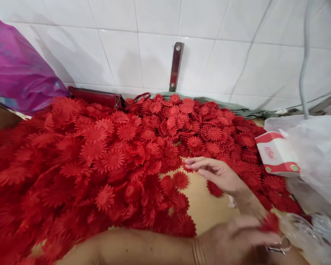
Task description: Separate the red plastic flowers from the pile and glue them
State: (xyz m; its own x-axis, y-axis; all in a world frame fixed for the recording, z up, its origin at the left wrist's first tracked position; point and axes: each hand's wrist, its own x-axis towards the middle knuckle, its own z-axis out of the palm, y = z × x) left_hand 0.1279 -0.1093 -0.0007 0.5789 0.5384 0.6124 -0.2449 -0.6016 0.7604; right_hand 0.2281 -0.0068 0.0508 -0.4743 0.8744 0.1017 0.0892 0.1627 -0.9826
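Observation:
Red petalled fabric flowers (127,131) lie heaped across the table. My right hand (220,173) reaches in from the lower right with fingers stretched to the left. Its fingertips are at a red flower beside the pile, and I see no firm grip. One loose flower (214,188) lies just under this hand. My left hand (237,233), blurred by motion, crosses low over my right forearm. Red petals (270,222) show at its fingertips, so it seems closed on a red flower. A metal band (277,251) appears near my right wrist.
A purple bag (19,66) stands at the left, and a dark red pouch (95,96) lies along the tiled wall (157,55). On the right are a red-and-white box (277,154), a white plastic bag (320,154) and clear plastic (303,232). A grey cable (305,62) hangs down there.

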